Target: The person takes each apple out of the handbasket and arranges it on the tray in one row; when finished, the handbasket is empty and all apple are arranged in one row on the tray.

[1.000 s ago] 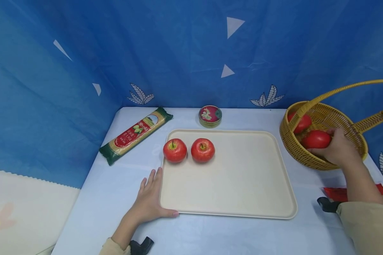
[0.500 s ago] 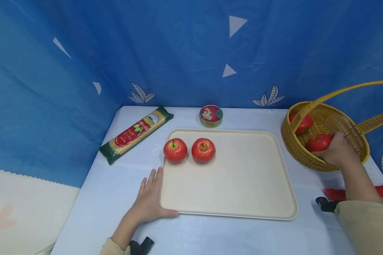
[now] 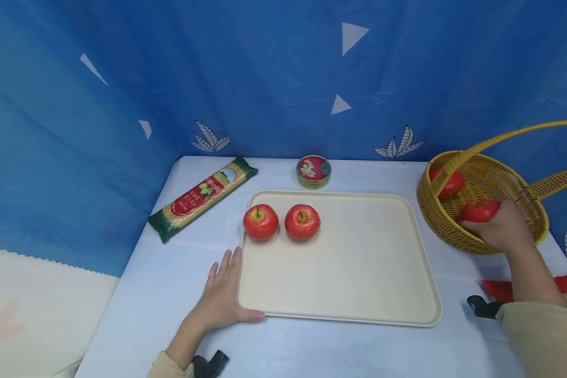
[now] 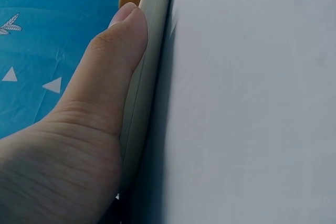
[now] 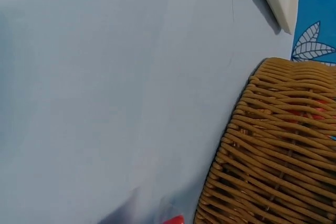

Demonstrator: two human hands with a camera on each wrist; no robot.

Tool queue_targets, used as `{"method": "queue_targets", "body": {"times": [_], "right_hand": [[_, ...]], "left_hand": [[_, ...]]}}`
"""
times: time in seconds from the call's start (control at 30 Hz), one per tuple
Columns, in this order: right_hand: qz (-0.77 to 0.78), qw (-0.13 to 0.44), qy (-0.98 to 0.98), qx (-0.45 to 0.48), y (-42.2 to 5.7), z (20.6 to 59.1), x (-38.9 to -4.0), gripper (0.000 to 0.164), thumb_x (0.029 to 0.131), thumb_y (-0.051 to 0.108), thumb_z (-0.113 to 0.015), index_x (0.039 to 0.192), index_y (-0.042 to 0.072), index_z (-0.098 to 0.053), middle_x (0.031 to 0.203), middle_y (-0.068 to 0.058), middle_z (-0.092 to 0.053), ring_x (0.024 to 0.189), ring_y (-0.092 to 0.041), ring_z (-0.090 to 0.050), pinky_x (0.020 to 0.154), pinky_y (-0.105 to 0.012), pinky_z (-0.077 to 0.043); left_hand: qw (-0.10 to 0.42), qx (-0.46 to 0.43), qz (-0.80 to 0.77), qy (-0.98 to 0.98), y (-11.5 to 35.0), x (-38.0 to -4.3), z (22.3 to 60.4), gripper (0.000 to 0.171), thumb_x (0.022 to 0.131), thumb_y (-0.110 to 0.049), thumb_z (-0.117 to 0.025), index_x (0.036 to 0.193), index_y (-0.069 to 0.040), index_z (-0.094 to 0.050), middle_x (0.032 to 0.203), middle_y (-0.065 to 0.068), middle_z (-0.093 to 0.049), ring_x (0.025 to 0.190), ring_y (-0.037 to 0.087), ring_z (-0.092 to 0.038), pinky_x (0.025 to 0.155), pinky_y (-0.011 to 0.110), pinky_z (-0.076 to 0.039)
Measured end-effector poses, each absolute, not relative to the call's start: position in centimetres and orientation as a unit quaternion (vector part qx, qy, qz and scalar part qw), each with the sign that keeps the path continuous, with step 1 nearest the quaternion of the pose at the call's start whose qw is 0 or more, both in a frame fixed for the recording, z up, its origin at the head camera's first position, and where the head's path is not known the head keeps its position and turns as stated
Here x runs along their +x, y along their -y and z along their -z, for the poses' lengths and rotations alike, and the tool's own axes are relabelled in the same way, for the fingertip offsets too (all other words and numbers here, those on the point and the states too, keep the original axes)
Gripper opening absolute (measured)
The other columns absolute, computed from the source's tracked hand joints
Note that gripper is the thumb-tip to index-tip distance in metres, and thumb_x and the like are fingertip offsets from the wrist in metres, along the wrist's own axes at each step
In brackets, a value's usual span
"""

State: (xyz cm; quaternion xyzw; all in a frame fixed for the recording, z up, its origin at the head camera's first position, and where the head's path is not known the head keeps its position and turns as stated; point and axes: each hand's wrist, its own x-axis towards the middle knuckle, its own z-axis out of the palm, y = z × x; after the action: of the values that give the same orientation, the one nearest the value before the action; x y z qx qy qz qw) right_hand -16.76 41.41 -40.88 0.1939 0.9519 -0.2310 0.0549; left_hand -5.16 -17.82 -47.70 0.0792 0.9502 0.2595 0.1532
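"What has changed in the last second?"

"Mostly what's at the right hand [image 3: 507,226]. The red fruit [image 3: 479,211] there has turned a little and shifted rightward, so the hand now covers more of it."

"Is it held?"

"It looks so: the thumb lies along its near side and the hand closes round its right. The far fingertips are hidden, and the right wrist view misses the hand, so I can't tell how firm the grip is."

"And where is it?"

"Still within the wicker basket [image 3: 430,216], low under the right hand. Another fruit [image 3: 452,184] lies beyond that hand and to its left, below the handle."

"The left hand?"

"The left hand [image 3: 221,300] hasn't moved. Its fingers are spread wide at the left edge of the tray [image 3: 359,262], the thumb against the near edge. Just beyond its fingertips and to the right sit one apple [image 3: 261,222] and a second apple [image 3: 302,222], both unmoved on the tray."

"What do you make of it?"

"My reading is that only the grip in the basket is being adjusted. The fruit isn't out yet, and the tray side is as it was."
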Motion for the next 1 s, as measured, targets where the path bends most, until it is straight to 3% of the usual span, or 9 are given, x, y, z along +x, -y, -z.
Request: {"method": "queue_targets", "body": {"times": [0.33, 0.57, 0.77, 0.83, 0.9, 1.0], "right_hand": [[0.288, -0.031, -0.922, 0.256, -39.1, 38.8, -14.9, 0.108, 0.087, 0.037, -0.073, 0.156, 0.002, 0.003, 0.159, -0.033, -0.012, 0.145, -0.055, -0.014, 0.092, -0.076, -0.042], [0.314, -0.081, -0.913, 0.249, -35.7, 36.4, -12.5, 0.103, 0.088, 0.036, -0.072, 0.158, 0.012, 0.0, 0.163, -0.024, -0.014, 0.149, -0.048, -0.016, 0.095, -0.075, -0.041], [0.328, -0.102, -0.92, 0.191, -32.8, 35.0, -10.6, 0.105, 0.084, 0.033, -0.079, 0.158, 0.028, -0.004, 0.163, -0.018, -0.018, 0.151, -0.042, -0.016, 0.091, -0.075, -0.044], [0.329, -0.104, -0.924, 0.165, -31.9, 34.7, -10.3, 0.106, 0.082, 0.031, -0.081, 0.157, 0.031, -0.007, 0.162, -0.016, -0.022, 0.149, -0.041, -0.019, 0.084, -0.066, -0.053], [0.33, -0.11, -0.928, 0.133, -31.0, 34.4, -10.1, 0.106, 0.079, 0.029, -0.084, 0.158, 0.029, -0.012, 0.16, -0.017, -0.025, 0.147, -0.042, -0.023, 0.079, -0.062, -0.055], [0.331, -0.114, -0.933, 0.083, -29.7, 34.2, -10.1, 0.108, 0.074, 0.028, -0.088, 0.157, 0.026, -0.019, 0.155, -0.017, -0.032, 0.141, -0.043, -0.03, 0.068, -0.042, -0.057]], "left_hand": [[0.156, 0.077, -0.255, -0.951, 17.8, -5.2, 47.9, 0.156, 0.05, -0.083, -0.077, 0.16, -0.009, 0.006, 0.168, 0.013, 0.0, 0.155, 0.035, 0.007, 0.122, 0.061, 0.004], [0.153, 0.079, -0.26, -0.95, 17.7, -5.2, 47.7, 0.156, 0.05, -0.083, -0.078, 0.16, -0.008, 0.004, 0.168, 0.014, -0.001, 0.155, 0.036, 0.006, 0.122, 0.061, 0.004], [0.131, 0.085, -0.267, -0.951, 17.7, -5.0, 47.8, 0.155, 0.05, -0.081, -0.08, 0.16, -0.006, 0.001, 0.168, 0.017, -0.007, 0.155, 0.038, 0.002, 0.121, 0.063, 0.001], [0.136, 0.084, -0.265, -0.951, 17.7, -5.1, 47.8, 0.156, 0.049, -0.082, -0.079, 0.16, -0.006, 0.001, 0.168, 0.017, -0.006, 0.155, 0.038, 0.003, 0.121, 0.063, 0.002], [0.144, 0.081, -0.263, -0.951, 17.7, -5.1, 47.8, 0.157, 0.049, -0.083, -0.078, 0.16, -0.007, 0.003, 0.168, 0.015, -0.003, 0.155, 0.037, 0.005, 0.121, 0.062, 0.003], [0.154, 0.078, -0.259, -0.95, 17.8, -5.2, 47.8, 0.157, 0.049, -0.085, -0.076, 0.16, -0.008, 0.005, 0.168, 0.014, 0.0, 0.155, 0.035, 0.008, 0.122, 0.061, 0.004]]}}
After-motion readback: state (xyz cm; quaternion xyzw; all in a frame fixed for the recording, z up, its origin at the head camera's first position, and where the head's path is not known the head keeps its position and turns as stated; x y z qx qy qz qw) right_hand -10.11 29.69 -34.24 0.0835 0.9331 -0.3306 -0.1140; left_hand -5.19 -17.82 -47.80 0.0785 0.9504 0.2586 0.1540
